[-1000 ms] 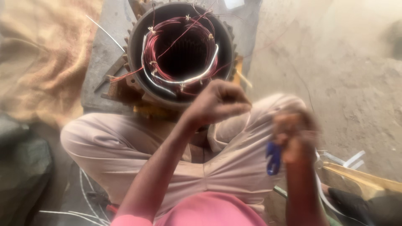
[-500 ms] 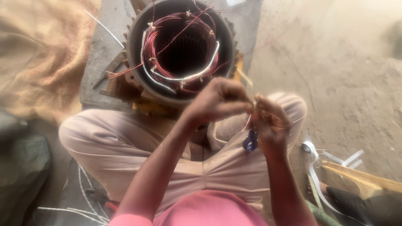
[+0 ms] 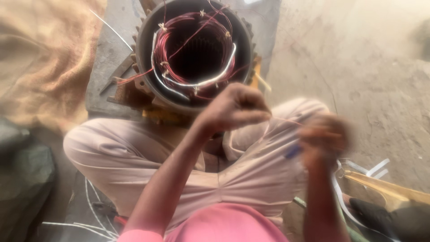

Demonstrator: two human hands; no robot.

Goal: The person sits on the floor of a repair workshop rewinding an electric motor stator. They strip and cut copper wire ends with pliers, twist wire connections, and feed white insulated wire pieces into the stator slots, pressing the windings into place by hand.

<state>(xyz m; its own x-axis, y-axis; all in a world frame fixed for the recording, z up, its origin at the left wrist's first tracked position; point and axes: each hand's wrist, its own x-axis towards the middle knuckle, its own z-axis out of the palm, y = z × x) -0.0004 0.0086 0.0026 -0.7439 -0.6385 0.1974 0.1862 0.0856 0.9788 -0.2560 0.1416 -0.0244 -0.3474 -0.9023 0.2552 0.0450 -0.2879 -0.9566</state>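
Seen from the head camera, a seated person's left hand was closed in a pinch on a thin copper wire that ran toward the blurred right hand, whose grip could not be made out beyond a small blue tool showing at its fingers. The wire hung above the person's lap, just in front of the motor stator with its red copper windings on the floor. Too hard a pull between the hands could snap or kink the fine strand, or scrape off its coating.

One head camera looks steeply down, close over the lap and motor stator.
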